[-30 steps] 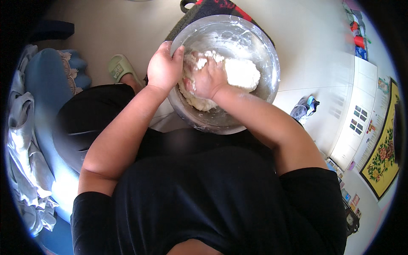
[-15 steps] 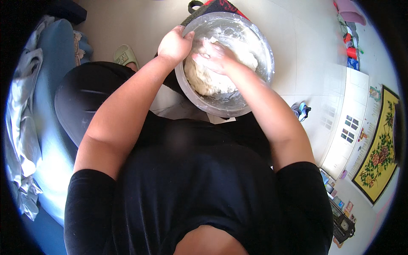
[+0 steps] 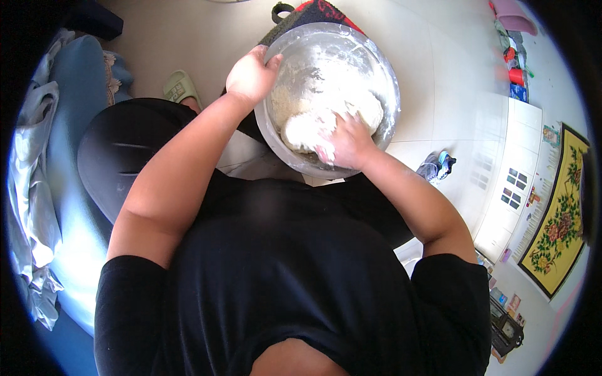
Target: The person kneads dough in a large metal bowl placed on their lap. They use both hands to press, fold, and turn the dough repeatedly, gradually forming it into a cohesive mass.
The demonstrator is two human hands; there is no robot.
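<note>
A round metal basin (image 3: 390,81) sits in front of me, tilted slightly, its inner wall smeared with flour. Inside it, a pale lump of dough (image 3: 306,129) lies toward the near side. The basin's left rim is held by my left hand (image 3: 252,76), with the thumb over the edge and the other fingers mostly hidden. My right hand (image 3: 348,143) is down in the basin at the near right, its floury fingers curled into the dough and partly hidden by it.
Under the basin's far side is a dark stool or mat (image 3: 295,22) with red trim. A green slipper (image 3: 180,86) is on a foot at the left, beside a blue sofa (image 3: 78,119). Shoes (image 3: 439,165) stand on the tiled floor at right.
My right hand has drawn back toward me with the dough, from the basin's middle to its near right. My left hand stays on the rim. The basin has shifted slightly left and nearer.
</note>
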